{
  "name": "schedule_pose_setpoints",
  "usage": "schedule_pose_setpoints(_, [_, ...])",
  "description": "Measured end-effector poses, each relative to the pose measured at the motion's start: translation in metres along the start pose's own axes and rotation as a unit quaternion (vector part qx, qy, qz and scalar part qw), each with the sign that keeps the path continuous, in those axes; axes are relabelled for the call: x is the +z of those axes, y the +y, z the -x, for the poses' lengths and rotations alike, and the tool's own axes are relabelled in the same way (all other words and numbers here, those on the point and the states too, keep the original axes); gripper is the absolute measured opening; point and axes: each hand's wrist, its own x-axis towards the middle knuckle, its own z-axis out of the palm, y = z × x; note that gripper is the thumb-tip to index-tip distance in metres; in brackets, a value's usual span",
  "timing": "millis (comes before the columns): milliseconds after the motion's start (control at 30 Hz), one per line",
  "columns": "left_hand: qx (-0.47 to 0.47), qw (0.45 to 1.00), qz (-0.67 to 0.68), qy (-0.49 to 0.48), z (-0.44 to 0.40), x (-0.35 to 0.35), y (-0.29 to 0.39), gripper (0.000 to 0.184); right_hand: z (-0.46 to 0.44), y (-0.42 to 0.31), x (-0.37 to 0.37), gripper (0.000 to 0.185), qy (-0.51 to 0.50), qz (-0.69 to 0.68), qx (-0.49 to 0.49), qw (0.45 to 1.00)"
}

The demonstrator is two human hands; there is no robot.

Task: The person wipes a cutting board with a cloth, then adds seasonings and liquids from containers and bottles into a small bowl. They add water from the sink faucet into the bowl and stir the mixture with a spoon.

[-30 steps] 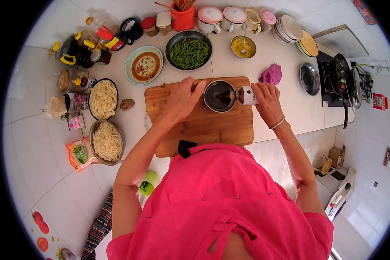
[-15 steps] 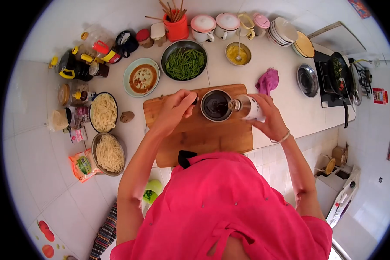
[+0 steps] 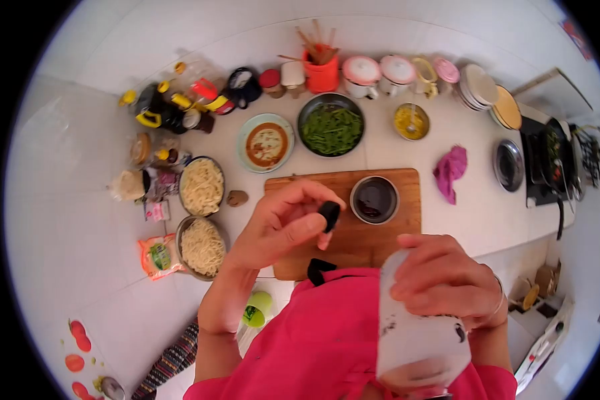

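Between the thumb and fingers of my left hand (image 3: 290, 223) is a small black bottle cap (image 3: 329, 215). My right hand (image 3: 443, 277) is wrapped round a bottle with a pale label (image 3: 423, 333), which is close to the camera and partly blurred. The bottle is away from the bowl, in front of my pink clothing. A metal bowl of dark liquid (image 3: 375, 200) stands on the wooden cutting board (image 3: 343, 243), beyond both hands.
Green beans (image 3: 331, 127) fill a pan behind the board, beside a plate with brown sauce (image 3: 267, 143). Noodles (image 3: 203, 247) lie in bowls at left, near several bottles (image 3: 157, 110). A purple cloth (image 3: 451, 172) and a stove with a wok (image 3: 553, 157) are at right.
My right hand has brought the bottle from the bowl's rim back towards my body, and pouring has stopped. My left hand still holds the cap, now closer to the camera. The view has shifted.
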Motion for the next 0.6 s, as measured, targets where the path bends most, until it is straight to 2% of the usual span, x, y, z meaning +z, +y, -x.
schedule_pose_setpoints(100, [0.002, 1.0, -0.014, 0.018, 0.014, 0.001, 0.021, 0.041, 0.0, 0.016, 0.005, 0.041, -0.007, 0.021, 0.026, 0.999])
schedule_pose_setpoints(133, [-0.001, 0.998, -0.026, 0.062, 0.018, 0.009, 0.031, 0.04, -0.004, 0.018, 0.005, 0.053, -0.023, 0.095, 0.083, 0.992])
schedule_pose_setpoints(233, [0.064, 0.997, -0.031, 0.037, 0.022, 0.002, 0.034, 0.032, -0.006, 0.045, 0.025, 0.065, 0.029, 0.123, 0.214, 0.969])
schedule_pose_setpoints(267, [0.071, 0.994, -0.065, 0.042, 0.022, 0.0, 0.034, 0.032, -0.004, 0.055, 0.032, 0.076, 0.028, 0.138, 0.217, 0.966])
schedule_pose_setpoints(433, [0.089, 0.969, -0.213, 0.089, 0.022, -0.014, 0.029, 0.03, -0.015, 0.072, 0.054, 0.078, 0.042, 0.146, 0.247, 0.957])
schedule_pose_setpoints(600, [0.088, 0.904, -0.406, 0.105, 0.029, -0.034, 0.036, 0.032, -0.026, 0.088, 0.07, 0.077, 0.03, 0.186, 0.258, 0.948])
